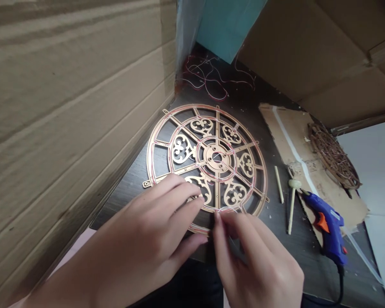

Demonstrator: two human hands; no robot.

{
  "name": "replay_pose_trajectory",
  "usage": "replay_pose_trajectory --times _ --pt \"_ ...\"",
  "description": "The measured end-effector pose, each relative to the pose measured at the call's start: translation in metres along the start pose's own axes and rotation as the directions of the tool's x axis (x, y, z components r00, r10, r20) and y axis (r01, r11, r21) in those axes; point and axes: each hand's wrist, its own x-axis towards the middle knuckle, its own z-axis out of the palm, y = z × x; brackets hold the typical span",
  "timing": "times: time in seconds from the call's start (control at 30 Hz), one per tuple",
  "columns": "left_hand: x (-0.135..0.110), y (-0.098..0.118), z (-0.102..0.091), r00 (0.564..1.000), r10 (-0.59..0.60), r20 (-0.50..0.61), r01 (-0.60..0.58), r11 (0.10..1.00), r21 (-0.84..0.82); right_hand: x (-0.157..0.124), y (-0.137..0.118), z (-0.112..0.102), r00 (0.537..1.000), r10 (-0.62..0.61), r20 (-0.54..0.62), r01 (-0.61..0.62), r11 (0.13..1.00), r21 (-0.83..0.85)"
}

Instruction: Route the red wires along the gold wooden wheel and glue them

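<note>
A flat, round gold-coloured fretwork wheel (181, 149) lies on the dark table, with spokes, scrolled heart-shaped panels and a central hub. Thin pink wire (226, 210) runs along its rings and spokes. My left hand (154, 226) rests flat on the near rim, fingers spread, covering part of the wheel. My right hand (253, 261) pinches the thin wire between thumb and forefinger at the near edge of the wheel. The hands hide the wheel's nearest section.
A blue glue gun (327, 226) and two wooden sticks (291, 205) lie to the right. Beyond them, a round wired frame (333, 156) sits on a cardboard sheet (295, 141). Tangled wire (211, 79) lies at the back. A cardboard wall (70, 107) rises along the left.
</note>
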Motion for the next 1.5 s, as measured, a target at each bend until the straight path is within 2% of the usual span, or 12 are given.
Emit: replay_pose_trajectory --times 0.43,1.4,1.5 --pt "0.0001 -0.0008 -0.0016 1.0 -0.001 -0.001 0.001 1.0 -0.029 -0.0075 0.0026 -0.0023 0.998 -0.058 -0.028 0.059 0.998 0.033" --pt "0.0002 -0.0013 0.0003 1.0 0.014 0.012 -0.014 1.0 -0.012 -0.0038 -0.001 -0.0025 0.997 -0.036 -0.064 0.037 0.999 0.016" --pt "-0.0009 -0.0013 0.0006 1.0 0.011 0.013 -0.01 1.0 -0.018 -0.0016 -0.0053 -0.0033 0.998 0.007 -0.056 -0.005 1.0 0.021"
